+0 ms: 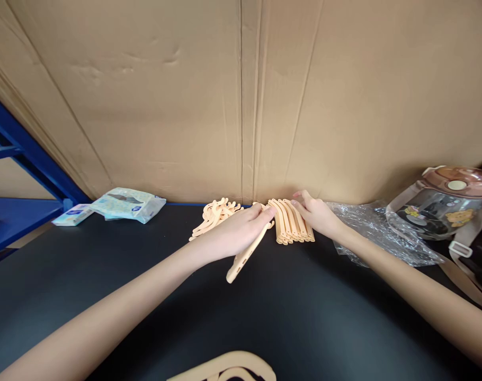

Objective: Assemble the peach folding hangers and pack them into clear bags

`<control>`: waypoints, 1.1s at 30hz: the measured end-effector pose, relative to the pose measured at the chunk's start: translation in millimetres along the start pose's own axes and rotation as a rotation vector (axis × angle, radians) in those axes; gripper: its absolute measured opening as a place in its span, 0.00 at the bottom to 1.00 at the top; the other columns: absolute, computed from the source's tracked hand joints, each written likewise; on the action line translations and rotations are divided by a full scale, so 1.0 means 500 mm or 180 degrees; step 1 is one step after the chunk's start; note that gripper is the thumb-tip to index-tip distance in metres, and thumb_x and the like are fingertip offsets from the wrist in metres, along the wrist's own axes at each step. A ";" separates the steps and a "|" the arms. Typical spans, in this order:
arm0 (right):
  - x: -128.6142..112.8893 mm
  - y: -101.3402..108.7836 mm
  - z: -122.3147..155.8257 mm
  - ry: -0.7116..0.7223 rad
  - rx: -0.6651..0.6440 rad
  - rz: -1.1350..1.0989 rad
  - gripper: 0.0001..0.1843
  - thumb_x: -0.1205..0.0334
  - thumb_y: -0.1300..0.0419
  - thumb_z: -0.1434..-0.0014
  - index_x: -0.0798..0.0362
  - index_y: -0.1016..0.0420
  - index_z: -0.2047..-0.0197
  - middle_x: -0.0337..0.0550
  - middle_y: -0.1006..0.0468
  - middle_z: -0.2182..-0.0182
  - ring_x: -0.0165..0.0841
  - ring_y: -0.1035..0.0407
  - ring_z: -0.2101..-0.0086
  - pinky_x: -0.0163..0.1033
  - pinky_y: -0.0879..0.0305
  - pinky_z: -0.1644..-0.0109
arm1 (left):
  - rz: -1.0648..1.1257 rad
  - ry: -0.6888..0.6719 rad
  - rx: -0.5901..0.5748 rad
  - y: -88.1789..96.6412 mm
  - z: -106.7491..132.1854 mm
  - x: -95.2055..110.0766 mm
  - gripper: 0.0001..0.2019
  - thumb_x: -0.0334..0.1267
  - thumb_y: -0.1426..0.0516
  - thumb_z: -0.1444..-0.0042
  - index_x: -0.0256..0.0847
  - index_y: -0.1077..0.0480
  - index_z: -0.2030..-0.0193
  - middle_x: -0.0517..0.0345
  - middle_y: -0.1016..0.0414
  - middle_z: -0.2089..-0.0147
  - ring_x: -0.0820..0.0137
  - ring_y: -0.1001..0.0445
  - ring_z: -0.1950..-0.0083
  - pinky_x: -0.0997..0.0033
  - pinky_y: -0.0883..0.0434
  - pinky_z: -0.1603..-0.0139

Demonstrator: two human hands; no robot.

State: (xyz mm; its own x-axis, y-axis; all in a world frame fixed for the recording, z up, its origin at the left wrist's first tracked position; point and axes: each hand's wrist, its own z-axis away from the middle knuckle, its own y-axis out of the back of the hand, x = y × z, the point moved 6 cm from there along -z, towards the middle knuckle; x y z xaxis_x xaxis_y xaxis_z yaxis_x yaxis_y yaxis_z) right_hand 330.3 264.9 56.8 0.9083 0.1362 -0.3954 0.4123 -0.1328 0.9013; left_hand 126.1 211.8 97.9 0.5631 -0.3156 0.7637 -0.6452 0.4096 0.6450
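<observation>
My left hand (244, 230) is closed around a beige slotted plastic strip (243, 263), which looks like a folding-hanger arm and slants down toward me. A row of similar curved beige strips (291, 222) lies stacked side by side just to the right of that hand. At the row's right end is my right hand (314, 211), its thumb and fingers apart; whether it touches the strips I cannot tell. Behind my left hand lies a loose heap of beige hooked pieces (217, 214), partly covered by the hand. A larger rounded beige part (233, 365) shows at the bottom edge.
Clear plastic wrap (380, 233) lies right of my right hand, beside a strapped drinking bottle (435, 206). A tissue pack (125, 203) and a small white-and-blue packet (73, 214) sit back left. Cardboard (165, 106) stands behind the black table (265, 317); a blue frame (22, 143) is at left.
</observation>
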 end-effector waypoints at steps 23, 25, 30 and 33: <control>0.011 0.027 0.002 -0.0056 -0.0095 0.0475 0.13 0.53 0.45 0.40 0.51 0.26 0.59 0.43 0.19 0.65 0.40 0.26 0.64 0.39 0.40 0.66 | 0.0516 0.0012 0.0118 0.004 -0.023 -0.019 0.22 0.60 0.49 0.41 0.42 0.41 0.70 0.65 0.44 0.73 0.74 0.44 0.73 0.72 0.47 0.76; 0.010 0.021 0.004 -0.0125 -0.0113 0.0550 0.12 0.54 0.44 0.41 0.51 0.24 0.62 0.43 0.19 0.65 0.40 0.26 0.64 0.39 0.41 0.67 | 0.0514 0.0003 0.0131 0.005 -0.023 -0.017 0.22 0.60 0.48 0.41 0.42 0.42 0.70 0.65 0.45 0.73 0.74 0.45 0.74 0.73 0.47 0.76; 0.008 0.019 0.005 -0.0287 -0.0009 0.0645 0.11 0.60 0.45 0.43 0.52 0.22 0.67 0.47 0.18 0.68 0.41 0.26 0.65 0.39 0.42 0.68 | 0.0554 -0.0016 0.0120 0.004 -0.023 -0.016 0.22 0.60 0.48 0.42 0.42 0.42 0.71 0.66 0.46 0.73 0.74 0.46 0.74 0.73 0.47 0.76; 0.011 0.026 0.003 -0.0279 -0.0005 0.0540 0.09 0.64 0.45 0.48 0.52 0.23 0.73 0.48 0.20 0.73 0.41 0.27 0.68 0.39 0.43 0.69 | 0.0628 -0.0033 0.0096 0.001 -0.023 -0.016 0.22 0.60 0.47 0.42 0.41 0.40 0.70 0.65 0.45 0.73 0.74 0.45 0.73 0.73 0.47 0.75</control>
State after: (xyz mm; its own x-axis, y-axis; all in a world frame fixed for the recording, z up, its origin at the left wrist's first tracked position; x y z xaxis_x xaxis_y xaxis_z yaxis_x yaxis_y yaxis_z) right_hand 340.9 262.6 66.1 0.9674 0.0258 -0.2518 0.2528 -0.1451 0.9566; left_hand 127.3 224.5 91.8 0.4191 -0.2405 0.8755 -0.7577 0.4387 0.4832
